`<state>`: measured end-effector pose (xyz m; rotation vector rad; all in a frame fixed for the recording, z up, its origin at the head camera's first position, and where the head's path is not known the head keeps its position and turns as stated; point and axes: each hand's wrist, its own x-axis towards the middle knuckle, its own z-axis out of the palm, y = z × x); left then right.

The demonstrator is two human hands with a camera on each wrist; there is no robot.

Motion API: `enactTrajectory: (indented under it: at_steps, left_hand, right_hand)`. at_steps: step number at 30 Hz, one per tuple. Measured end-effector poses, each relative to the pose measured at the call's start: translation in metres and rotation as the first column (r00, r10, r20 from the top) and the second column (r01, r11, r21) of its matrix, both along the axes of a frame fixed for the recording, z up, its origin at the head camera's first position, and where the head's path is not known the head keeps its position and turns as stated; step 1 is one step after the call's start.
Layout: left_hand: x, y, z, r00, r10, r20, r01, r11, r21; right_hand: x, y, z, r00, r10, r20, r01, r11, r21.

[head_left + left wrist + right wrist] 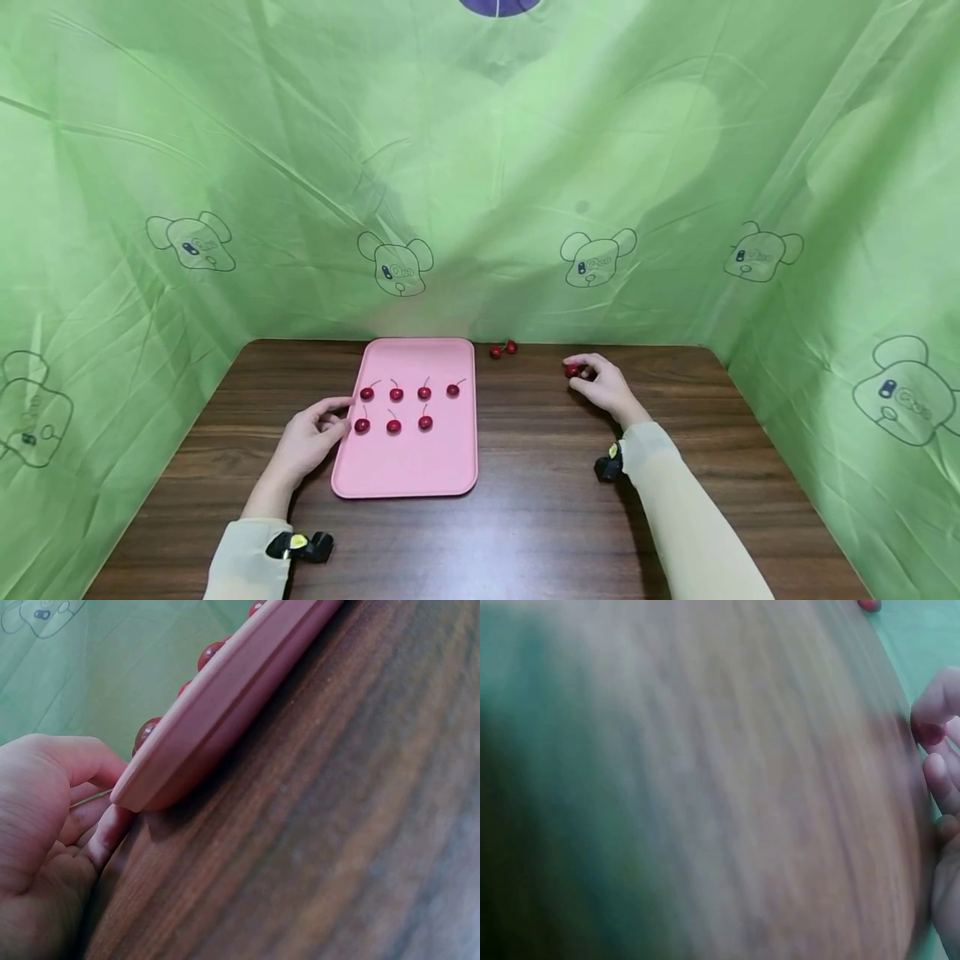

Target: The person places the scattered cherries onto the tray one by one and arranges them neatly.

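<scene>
Cherry [573, 370]: pinched in right hand [604, 388] fingertips, right of the pink tray [408, 475]; light, round, slippery, bruises easily, so best gripped gently.
Left hand [309, 439]: fingers loosely curled, touching tray's left edge.
Tray: seven cherries [396, 393] in rows.
Two cherries [504, 349]: just beyond tray's far right corner.

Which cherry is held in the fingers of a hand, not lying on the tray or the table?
The cherry pinched by the right hand, right of the pink tray. Seven lie on the tray; two lie loose near the table's far edge.

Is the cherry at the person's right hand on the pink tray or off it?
Off it. The cherry sits pinched in the right hand over the bare table, right of the pink tray.
</scene>
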<state>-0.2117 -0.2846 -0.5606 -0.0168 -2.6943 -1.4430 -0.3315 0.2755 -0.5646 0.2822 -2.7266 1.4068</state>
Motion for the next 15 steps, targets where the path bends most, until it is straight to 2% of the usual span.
enactTrajectory:
  at_steps: [9, 15]
  left_hand:
    - [0.0016, -0.001, 0.0026, 1.0, -0.007, 0.0, 0.008, 1.0, 0.027]
    - [0.0015, -0.001, 0.0013, 1.0, -0.01, 0.011, 0.01, 1.0, 0.024]
  right_hand:
    - [-0.0005, -0.0002, 0.0015, 1.0, -0.005, -0.014, 0.005, 1.0, -0.006]
    - [0.0029, 0.0001, -0.001, 0.997, -0.067, 0.042, 0.07, 0.995, -0.078]
